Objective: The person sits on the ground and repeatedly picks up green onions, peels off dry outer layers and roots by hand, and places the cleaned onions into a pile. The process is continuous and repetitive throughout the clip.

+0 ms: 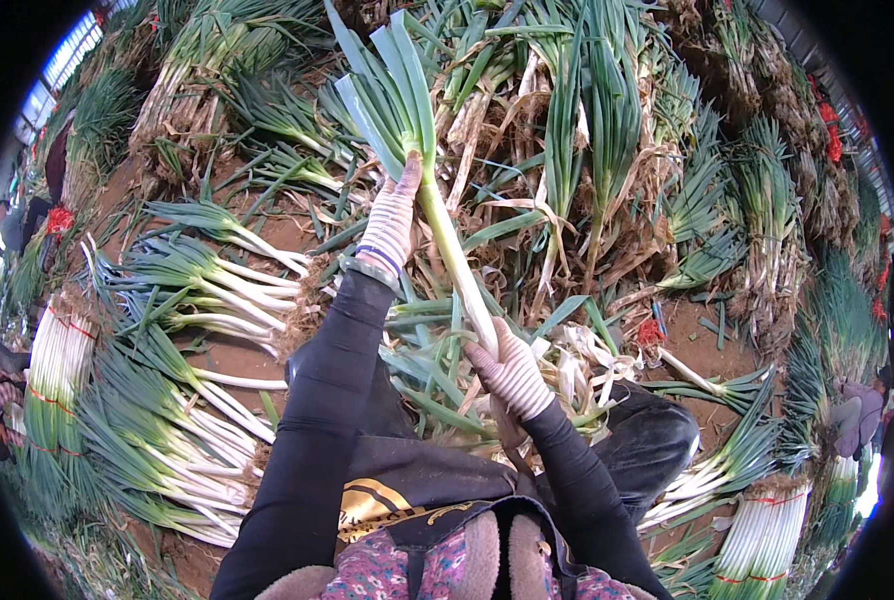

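Note:
A large green onion [447, 240] slants across the space before me, leaves up and white end toward my lap. My left hand [389, 225], in a striped glove with a bracelet at the wrist, grips it where the leaves fan out. Around its lower white end close the fingers of my right hand [513, 375], also in a striped glove. The root tip is hidden by that hand. Under the stalk lies a heap of stripped green leaves [439, 375]. Dry pale skins [578, 360] lie beside my right hand.
Cleaned onions [192, 450] lie in piles on the soil to the left. Bundles tied with red bands stand left [61, 345] and right [766, 525]. Uncleaned onions [477, 127] are heaped ahead. Red ties [649, 332] lie right. Other people [856, 412] are at both edges.

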### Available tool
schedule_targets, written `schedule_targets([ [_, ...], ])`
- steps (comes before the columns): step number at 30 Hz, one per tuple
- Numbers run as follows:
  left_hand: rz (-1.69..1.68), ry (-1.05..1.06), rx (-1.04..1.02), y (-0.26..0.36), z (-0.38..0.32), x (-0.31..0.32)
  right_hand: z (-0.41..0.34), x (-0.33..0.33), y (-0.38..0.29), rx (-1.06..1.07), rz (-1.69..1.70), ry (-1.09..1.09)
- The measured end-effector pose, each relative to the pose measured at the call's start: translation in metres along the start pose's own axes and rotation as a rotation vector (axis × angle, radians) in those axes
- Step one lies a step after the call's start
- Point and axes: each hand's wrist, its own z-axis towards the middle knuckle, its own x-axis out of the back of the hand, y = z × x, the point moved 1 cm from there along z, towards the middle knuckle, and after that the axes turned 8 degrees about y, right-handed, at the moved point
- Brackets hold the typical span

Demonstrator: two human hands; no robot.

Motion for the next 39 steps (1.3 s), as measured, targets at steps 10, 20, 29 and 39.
schedule_targets([
  [10,0.281,0.068,-0.161,-0.002,-0.019,-0.011,-0.008,-0.007,-0.005,0.211,-0.514,0.268],
  [20,0.443,-0.532,0.786,-0.057,-0.091,0.007,0.041,0.044,-0.010,0.223,-0.328,0.302],
  [29,0.773,-0.375,0.000,-0.004,-0.006,0.027,-0.016,0.075,-0.005,0.243,-0.155,0.114],
  [39,0.043,-0.392,0.188,-0.043,-0.057,-0.005,0.022,0.043,-0.027,0.396,-0.417,0.352],
])
